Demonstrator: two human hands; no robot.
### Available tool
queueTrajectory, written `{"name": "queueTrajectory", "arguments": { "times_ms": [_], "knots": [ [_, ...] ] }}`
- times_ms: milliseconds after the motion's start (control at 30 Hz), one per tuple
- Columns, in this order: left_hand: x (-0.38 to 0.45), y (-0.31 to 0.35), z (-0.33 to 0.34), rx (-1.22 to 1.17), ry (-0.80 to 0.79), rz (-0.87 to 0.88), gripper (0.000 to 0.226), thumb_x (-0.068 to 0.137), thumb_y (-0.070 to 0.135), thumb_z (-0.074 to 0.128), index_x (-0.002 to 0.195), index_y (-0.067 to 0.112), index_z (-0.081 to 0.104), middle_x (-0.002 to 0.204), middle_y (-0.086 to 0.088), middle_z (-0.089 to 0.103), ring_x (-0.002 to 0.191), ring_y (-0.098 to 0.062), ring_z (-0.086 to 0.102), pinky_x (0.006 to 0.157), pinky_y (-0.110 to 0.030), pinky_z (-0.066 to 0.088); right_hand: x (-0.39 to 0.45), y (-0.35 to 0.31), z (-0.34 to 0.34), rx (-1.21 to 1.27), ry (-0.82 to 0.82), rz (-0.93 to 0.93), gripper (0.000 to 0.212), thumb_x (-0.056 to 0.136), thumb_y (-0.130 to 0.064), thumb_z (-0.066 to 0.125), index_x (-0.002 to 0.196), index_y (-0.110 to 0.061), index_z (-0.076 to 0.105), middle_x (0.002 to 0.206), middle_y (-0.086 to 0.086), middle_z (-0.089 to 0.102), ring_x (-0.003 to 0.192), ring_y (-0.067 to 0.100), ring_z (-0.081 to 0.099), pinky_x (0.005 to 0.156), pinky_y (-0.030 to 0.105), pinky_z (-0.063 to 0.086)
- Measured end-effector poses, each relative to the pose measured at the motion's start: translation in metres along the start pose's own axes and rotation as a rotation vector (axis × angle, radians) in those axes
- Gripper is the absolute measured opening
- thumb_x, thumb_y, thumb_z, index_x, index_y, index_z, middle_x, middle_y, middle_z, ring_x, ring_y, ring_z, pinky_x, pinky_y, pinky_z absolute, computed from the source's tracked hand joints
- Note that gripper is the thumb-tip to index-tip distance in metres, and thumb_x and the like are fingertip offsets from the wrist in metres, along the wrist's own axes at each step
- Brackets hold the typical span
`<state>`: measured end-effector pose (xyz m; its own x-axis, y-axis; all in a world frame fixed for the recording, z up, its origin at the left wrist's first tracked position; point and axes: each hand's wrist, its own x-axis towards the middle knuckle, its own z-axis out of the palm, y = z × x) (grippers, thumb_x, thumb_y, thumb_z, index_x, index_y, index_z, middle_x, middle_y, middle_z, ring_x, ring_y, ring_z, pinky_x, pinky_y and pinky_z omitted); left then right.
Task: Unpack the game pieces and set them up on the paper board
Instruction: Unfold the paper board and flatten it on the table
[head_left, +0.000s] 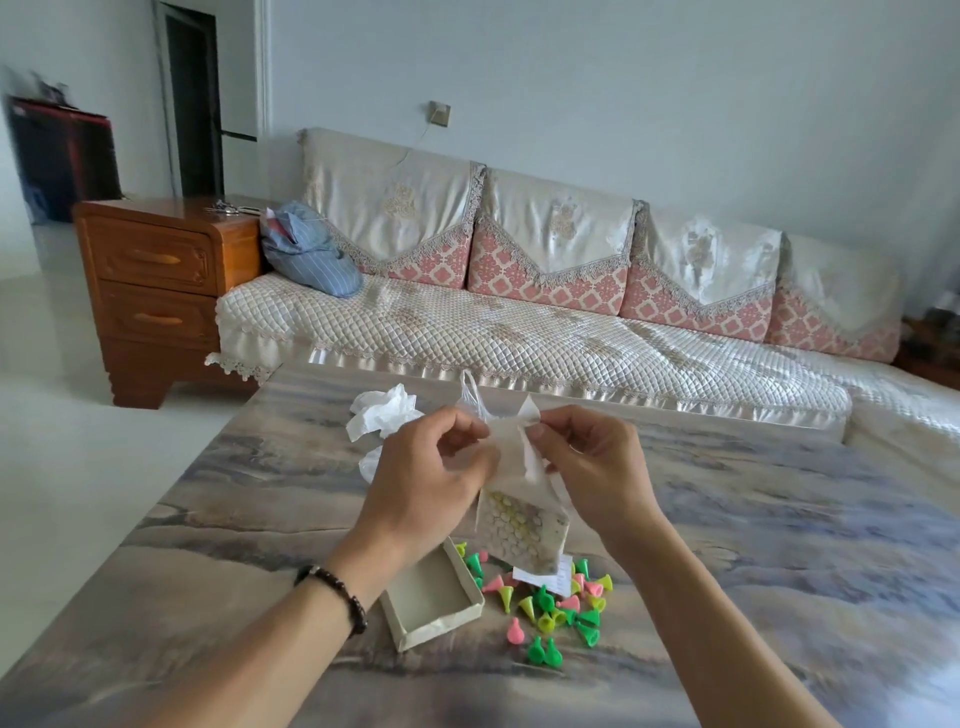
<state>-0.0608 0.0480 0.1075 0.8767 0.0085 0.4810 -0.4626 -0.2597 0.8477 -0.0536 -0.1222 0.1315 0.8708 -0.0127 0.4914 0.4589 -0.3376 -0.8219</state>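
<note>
left hand (436, 467): up above the table, fingers curled in, pinching the top left edge of the folded paper board (519, 499) between thumb and fingertips. There's a dark bead bracelet (337, 590) on that wrist.
right hand (587, 462): same deal on the other side, fingers bent and pinching the top right edge of the paper. The two hands sit close together, with just the paper between the fingertips.
paper board: still mostly folded, held in the air and hanging down below the fingers. The lower part shows a honeycomb pattern of pale cells, some yellowish. Its bottom corner dangles just over the pile of pieces.
game pieces (550, 603): a loose heap of little cone-shaped plastic pegs in green, pink and yellow, lying on the table below the right hand's fingers, mostly tipped over.
box tray (431, 597): open shallow cardboard tray, below the left hand's fingers, just beside the pegs on their left.
paper slip (543, 574): small white slip lying on the heap, right under the hanging board.
plastic bag (384, 415): crumpled white plastic beyond the left hand's fingers, on the far part of the table.
table (753, 545): marble-look top with grey and tan swirls.
sofa (545, 312): behind the table, quilted cream cover, pink patterned cushions.
</note>
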Motion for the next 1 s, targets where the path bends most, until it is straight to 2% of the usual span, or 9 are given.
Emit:
{"name": "queueTrajectory", "arguments": {
  "times_ms": [133,233,367,500,600,800,867,933,1000],
  "knots": [
    [-0.007,0.007,0.005,0.008,-0.057,0.016,0.021,0.077,0.016,0.075,0.090,0.028,0.064,0.068,0.010,0.062,0.062,-0.007,0.057,0.059,-0.023,0.049,0.000,-0.009,-0.013,0.039,0.027,0.011,0.014,0.086,-0.009,0.068,0.080,-0.019,0.076,0.078,0.011,0.071,0.069,0.022,0.060,0.067,0.049,0.052],
    [-0.003,0.020,0.006,-0.052,-0.088,0.015,0.036,0.077,0.028,0.077,0.108,0.034,0.060,0.079,0.005,0.061,0.071,-0.014,0.062,0.066,-0.030,0.055,-0.001,-0.017,-0.021,0.062,0.003,0.010,0.012,0.084,-0.006,0.069,0.083,-0.015,0.076,0.080,0.011,0.072,0.073,0.021,0.063,0.067,0.041,0.053],
    [0.001,0.038,0.008,-0.019,-0.143,0.057,0.005,0.086,0.029,0.069,0.087,0.026,0.071,0.070,0.007,0.064,0.065,-0.011,0.060,0.061,-0.044,0.055,-0.006,-0.022,-0.031,0.086,-0.030,-0.017,0.003,0.082,-0.006,0.073,0.081,-0.010,0.074,0.079,0.016,0.069,0.070,0.020,0.061,0.069,0.034,0.051],
    [-0.001,0.050,0.010,0.027,-0.037,0.102,0.009,0.087,0.022,0.068,0.078,0.023,0.071,0.073,0.003,0.069,0.070,-0.017,0.063,0.066,-0.040,0.051,-0.008,-0.023,-0.046,0.140,0.084,-0.017,0.008,0.083,-0.004,0.070,0.078,-0.010,0.072,0.074,0.022,0.065,0.065,0.023,0.056,0.062,0.035,0.048],
    [-0.003,0.052,0.012,0.052,-0.024,0.141,0.012,0.087,0.018,0.066,0.077,0.022,0.070,0.073,0.011,0.067,0.066,-0.012,0.061,0.058,-0.032,0.052,-0.009,-0.025,-0.063,0.234,0.191,0.042,0.010,0.089,-0.005,0.063,0.080,-0.008,0.064,0.059,0.010,0.055,0.052,0.017,0.049,0.049,0.028,0.042],
    [-0.006,0.060,0.017,0.127,-0.333,0.230,0.003,0.079,0.021,0.068,0.082,0.022,0.069,0.070,0.010,0.066,0.071,-0.006,0.062,0.061,-0.017,0.046,-0.005,-0.037,-0.100,0.699,0.106,0.238,0.018,0.095,-0.001,0.042,0.082,-0.009,0.050,0.080,0.014,0.065,0.065,0.021,0.059,0.060,0.032,0.046],
    [-0.010,0.067,0.021,-0.006,-0.415,0.166,0.028,0.075,0.045,0.063,0.091,0.022,0.067,0.070,-0.001,0.065,0.068,-0.015,0.061,0.061,-0.026,0.048,-0.005,-0.041,-0.108,0.756,0.063,0.247,0.019,0.091,0.000,0.042,0.077,-0.010,0.050,0.075,0.013,0.064,0.063,0.021,0.058,0.058,0.031,0.048],
    [-0.008,0.070,0.029,-0.021,-0.279,0.166,0.043,0.071,0.061,0.058,0.099,0.028,0.060,0.073,0.000,0.060,0.068,-0.014,0.057,0.063,-0.030,0.047,-0.007,-0.047,-0.116,0.763,0.037,0.255,0.016,0.084,-0.001,0.046,0.072,-0.009,0.053,0.070,0.011,0.062,0.058,0.020,0.056,0.056,0.030,0.045],
    [-0.001,0.074,0.037,0.146,-0.180,0.206,0.060,0.067,0.064,0.063,0.117,0.031,0.051,0.096,0.012,0.053,0.091,-0.008,0.052,0.077,-0.025,0.045,-0.012,-0.053,-0.124,0.756,-0.008,0.253,0.020,0.079,-0.004,0.047,0.065,-0.010,0.059,0.068,0.010,0.059,0.056,0.022,0.053,0.058,0.031,0.041]
  ]
}}
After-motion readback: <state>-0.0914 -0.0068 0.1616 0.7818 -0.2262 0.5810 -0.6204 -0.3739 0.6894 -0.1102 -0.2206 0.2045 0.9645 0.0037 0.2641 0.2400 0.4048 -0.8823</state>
